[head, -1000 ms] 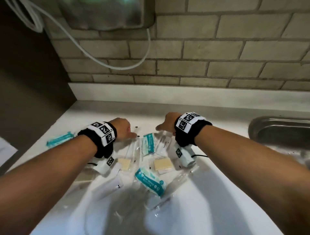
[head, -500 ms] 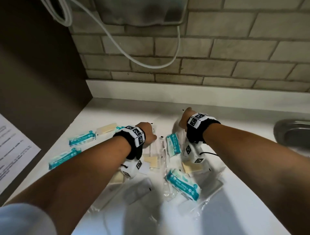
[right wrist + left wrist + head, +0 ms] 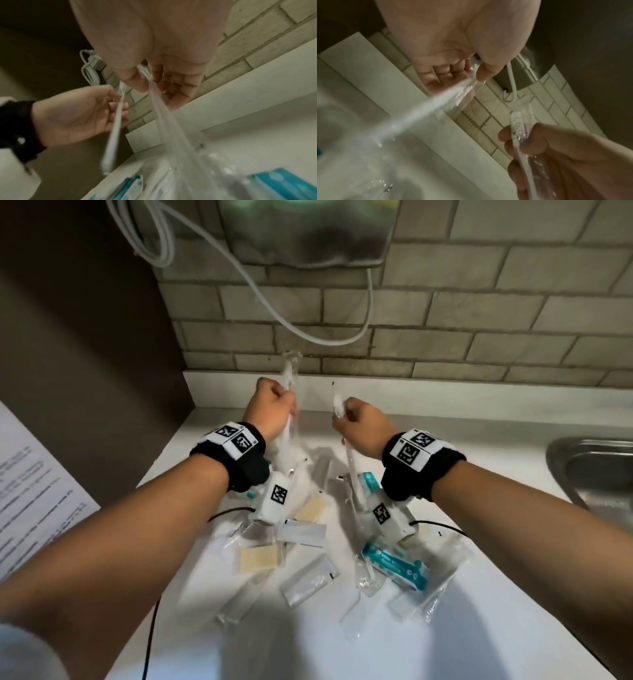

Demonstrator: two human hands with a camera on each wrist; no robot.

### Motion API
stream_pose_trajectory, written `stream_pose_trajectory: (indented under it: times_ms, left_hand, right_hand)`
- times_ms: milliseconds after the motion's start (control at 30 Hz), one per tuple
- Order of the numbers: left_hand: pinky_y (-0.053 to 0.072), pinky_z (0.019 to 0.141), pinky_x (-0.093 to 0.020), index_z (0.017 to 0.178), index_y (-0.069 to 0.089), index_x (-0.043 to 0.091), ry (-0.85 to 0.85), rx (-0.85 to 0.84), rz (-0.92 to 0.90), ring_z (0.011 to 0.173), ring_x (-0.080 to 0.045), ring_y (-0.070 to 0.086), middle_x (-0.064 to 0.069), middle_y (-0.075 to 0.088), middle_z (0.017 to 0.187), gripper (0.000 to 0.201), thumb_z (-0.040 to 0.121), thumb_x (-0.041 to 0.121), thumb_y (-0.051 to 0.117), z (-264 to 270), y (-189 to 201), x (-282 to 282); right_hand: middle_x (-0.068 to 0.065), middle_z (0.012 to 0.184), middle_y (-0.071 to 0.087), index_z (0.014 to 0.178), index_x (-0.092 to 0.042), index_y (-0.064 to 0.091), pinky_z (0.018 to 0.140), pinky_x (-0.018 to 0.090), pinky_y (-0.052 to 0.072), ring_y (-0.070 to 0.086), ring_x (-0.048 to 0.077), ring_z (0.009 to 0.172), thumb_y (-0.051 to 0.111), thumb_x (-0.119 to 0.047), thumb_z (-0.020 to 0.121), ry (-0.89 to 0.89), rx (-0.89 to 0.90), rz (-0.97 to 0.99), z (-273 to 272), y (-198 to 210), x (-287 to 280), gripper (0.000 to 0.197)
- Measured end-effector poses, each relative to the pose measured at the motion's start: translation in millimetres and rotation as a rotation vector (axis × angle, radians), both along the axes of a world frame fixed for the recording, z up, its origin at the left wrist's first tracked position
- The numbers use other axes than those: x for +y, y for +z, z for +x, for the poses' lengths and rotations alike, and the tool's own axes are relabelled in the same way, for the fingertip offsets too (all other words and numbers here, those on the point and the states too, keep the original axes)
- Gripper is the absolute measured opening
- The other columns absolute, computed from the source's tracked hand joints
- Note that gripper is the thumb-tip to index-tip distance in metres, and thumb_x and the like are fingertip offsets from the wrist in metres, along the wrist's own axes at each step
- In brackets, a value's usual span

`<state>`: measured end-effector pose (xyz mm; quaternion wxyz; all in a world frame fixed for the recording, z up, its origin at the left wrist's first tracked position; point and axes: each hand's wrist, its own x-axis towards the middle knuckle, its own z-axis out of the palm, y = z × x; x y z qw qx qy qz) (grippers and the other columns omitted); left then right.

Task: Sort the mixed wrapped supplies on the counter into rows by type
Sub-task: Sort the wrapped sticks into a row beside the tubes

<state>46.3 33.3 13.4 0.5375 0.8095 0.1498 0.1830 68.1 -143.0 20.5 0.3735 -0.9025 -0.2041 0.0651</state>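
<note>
My left hand (image 3: 275,410) is raised over the counter (image 3: 479,440) and pinches a long clear-wrapped item (image 3: 289,374) that stands up out of the fist. My right hand (image 3: 358,424) pinches a second clear-wrapped item (image 3: 338,405) beside it. In the left wrist view thumb and fingers (image 3: 481,73) clamp the wrapper (image 3: 453,92). The right wrist view shows the same grip on its wrapper (image 3: 154,94). Below lies a mixed pile: teal packets (image 3: 394,566), beige pads (image 3: 257,558), white sachets (image 3: 301,532) and clear sleeves (image 3: 435,587).
A steel sink (image 3: 592,470) sits at the right edge. A printed sheet (image 3: 27,491) lies on the dark surface at left. A white cable (image 3: 274,313) loops down the brick wall (image 3: 479,302) under a metal box (image 3: 308,231).
Both hands have come up off the pile toward the wall, each lifting a long clear-wrapped item. The view has shifted left and tilted.
</note>
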Motion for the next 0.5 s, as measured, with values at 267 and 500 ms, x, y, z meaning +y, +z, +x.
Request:
stream_pose_trajectory:
  times_ms: [267, 500]
  left_hand:
    - [0.045, 0.076, -0.029, 0.12, 0.052, 0.008, -0.166, 0.477, 0.515, 0.099, -0.028, 0.06, -0.009, 0.06, 0.112, 0.063, 0.076, 0.046, 0.076, -37.0, -31.9, -1.5]
    - [0.05, 0.065, -0.029, 0.072, 0.06, 0.009, -0.219, 0.754, 0.791, 0.077, -0.026, 0.068, -0.004, 0.062, 0.071, 0.02, 0.077, 0.028, 0.066, -47.2, -61.2, -9.8]
  right_hand:
    - [0.001, 0.079, 0.061, 0.08, -0.011, 0.061, 0.06, 0.025, 0.052, 0.06, 0.021, 0.072, 0.071, -0.036, 0.078, 0.122, 0.169, -0.717, -25.4, -46.0, -0.9, 0.027]
    - [0.004, 0.111, 0.061, 0.111, -0.013, 0.055, 0.08, 0.038, 0.058, 0.067, 0.029, 0.098, 0.091, -0.027, 0.049, 0.19, 0.029, -1.021, -42.0, -52.5, 2.9, 0.073]
